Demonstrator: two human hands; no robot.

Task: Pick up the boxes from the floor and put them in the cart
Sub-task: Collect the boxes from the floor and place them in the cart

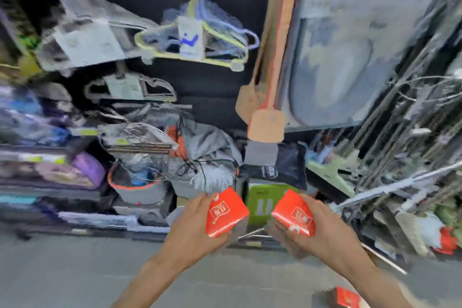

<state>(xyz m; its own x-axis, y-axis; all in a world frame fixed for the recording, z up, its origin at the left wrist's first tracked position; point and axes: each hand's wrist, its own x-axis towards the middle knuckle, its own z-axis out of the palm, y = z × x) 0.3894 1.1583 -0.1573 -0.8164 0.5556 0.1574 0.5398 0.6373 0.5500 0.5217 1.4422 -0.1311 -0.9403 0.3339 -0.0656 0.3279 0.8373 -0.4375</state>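
Note:
My left hand (192, 225) grips a red box with white lettering (225, 212), held up in front of me. My right hand (315, 232) grips a second red box (295, 212) of the same kind, about level with the first. The two boxes are close together but apart. A third red box (346, 297) lies on the grey floor at the bottom right, under my right forearm. The metal wire frame of the cart (390, 182) shows at the right, blurred. The whole frame is smeared by motion.
Store shelves fill the view ahead: hangers (197, 40), a grey bag (207, 157), a grey bucket with orange rim (137, 187), a green carton (262, 200), wooden paddles (267, 125), folded textiles (62, 170) at the left. Grey floor (75, 270) spreads below.

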